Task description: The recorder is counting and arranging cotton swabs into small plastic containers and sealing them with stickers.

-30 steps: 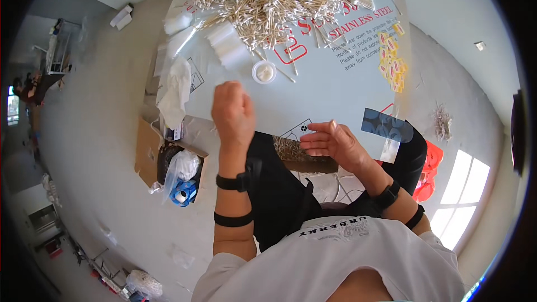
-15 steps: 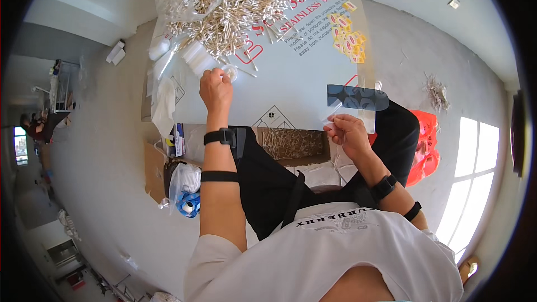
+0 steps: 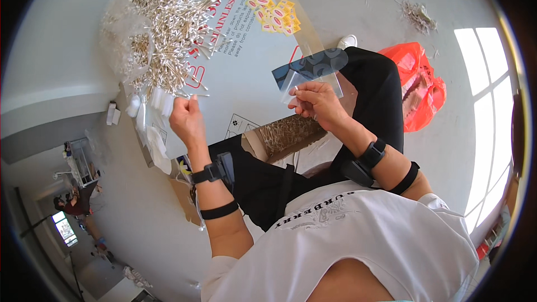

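Pinching one clear bag (image 3: 288, 85), your right hand (image 3: 320, 103) is the nearer; the bag lies rightward of your left hand (image 3: 187, 120), over the table (image 3: 232, 86) — long axis seemingly slanting away from you. Left hand: fingers curled together; whether it holds anything, cannot tell. Count: one swab heap (image 3: 168, 39), one open box (image 3: 254, 146); yellow labels (image 3: 275, 15) overlap — uncounted.

Grey floor (image 3: 335, 0) lies at one o'clock. Bright sunlight (image 3: 484, 134) shines at three. A little window (image 3: 64, 229) glows at eight. A pale wall (image 3: 61, 50) stands at ten.
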Available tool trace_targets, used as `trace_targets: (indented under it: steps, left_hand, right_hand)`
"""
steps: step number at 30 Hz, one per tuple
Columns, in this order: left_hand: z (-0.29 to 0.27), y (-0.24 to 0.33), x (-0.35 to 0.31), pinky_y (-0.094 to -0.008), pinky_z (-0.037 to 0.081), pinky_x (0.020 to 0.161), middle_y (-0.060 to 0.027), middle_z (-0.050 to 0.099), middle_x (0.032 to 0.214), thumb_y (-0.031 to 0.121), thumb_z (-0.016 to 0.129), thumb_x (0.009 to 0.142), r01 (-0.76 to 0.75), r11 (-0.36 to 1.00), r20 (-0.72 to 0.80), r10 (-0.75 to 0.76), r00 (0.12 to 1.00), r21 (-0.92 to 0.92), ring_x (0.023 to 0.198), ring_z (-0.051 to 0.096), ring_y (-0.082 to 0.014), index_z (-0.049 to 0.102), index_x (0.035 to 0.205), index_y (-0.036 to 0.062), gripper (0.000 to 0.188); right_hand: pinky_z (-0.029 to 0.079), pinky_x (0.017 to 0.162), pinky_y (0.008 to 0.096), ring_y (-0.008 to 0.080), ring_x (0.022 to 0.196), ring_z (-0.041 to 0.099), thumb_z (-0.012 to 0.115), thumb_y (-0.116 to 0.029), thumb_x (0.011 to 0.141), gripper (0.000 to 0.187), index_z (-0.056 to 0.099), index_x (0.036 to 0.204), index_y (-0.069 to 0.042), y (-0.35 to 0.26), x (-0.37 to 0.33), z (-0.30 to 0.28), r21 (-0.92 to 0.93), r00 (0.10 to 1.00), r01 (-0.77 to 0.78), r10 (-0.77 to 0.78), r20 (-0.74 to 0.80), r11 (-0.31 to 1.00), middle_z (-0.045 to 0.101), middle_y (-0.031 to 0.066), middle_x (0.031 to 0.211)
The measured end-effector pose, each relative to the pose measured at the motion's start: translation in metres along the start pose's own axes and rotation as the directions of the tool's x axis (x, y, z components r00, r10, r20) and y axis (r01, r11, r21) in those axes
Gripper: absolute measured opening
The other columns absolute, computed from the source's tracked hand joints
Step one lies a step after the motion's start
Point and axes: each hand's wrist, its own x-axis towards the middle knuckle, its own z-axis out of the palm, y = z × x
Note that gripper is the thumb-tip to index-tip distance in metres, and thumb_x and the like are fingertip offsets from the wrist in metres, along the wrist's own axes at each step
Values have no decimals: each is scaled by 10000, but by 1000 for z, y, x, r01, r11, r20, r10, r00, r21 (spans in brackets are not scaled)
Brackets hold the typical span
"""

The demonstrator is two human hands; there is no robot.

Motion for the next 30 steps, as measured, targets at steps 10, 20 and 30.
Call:
trace_targets:
  steps: [10, 20, 30]
  left_hand:
    - [47, 143, -79, -204, 388, 549, 22, 595, 666, 47, 685, 826, 230, 633, 524, 325, 787, -739, 590, 482, -36, 680, 792, -14, 70]
    - [74, 189, -122, -210, 371, 518, 45, 545, 616, 7, 700, 817, 205, 589, 450, 306, 839, -781, 584, 454, -26, 574, 685, 4, 182]
    - [81, 185, -120, -202, 367, 531, 41, 556, 632, 12, 726, 813, 441, 448, 601, 323, 731, -777, 592, 445, -27, 590, 700, 15, 176]
  right_hand:
    - [451, 505, 206, 83, 593, 626, 607, -88, 901, 128, 675, 934, 16, -15, -12, -35, -318, 988, 88, -42, 148, 944, 693, 85, 748]
    - [455, 560, 278, 104, 580, 533, 717, -175, 836, 235, 661, 745, 34, -21, -25, -64, -560, 920, 345, -390, 42, 753, 589, 56, 611]
    - [425, 537, 247, 68, 592, 522, 638, -77, 846, 144, 641, 754, 34, -21, -26, -78, -358, 953, 289, -303, 17, 888, 581, 11, 640]
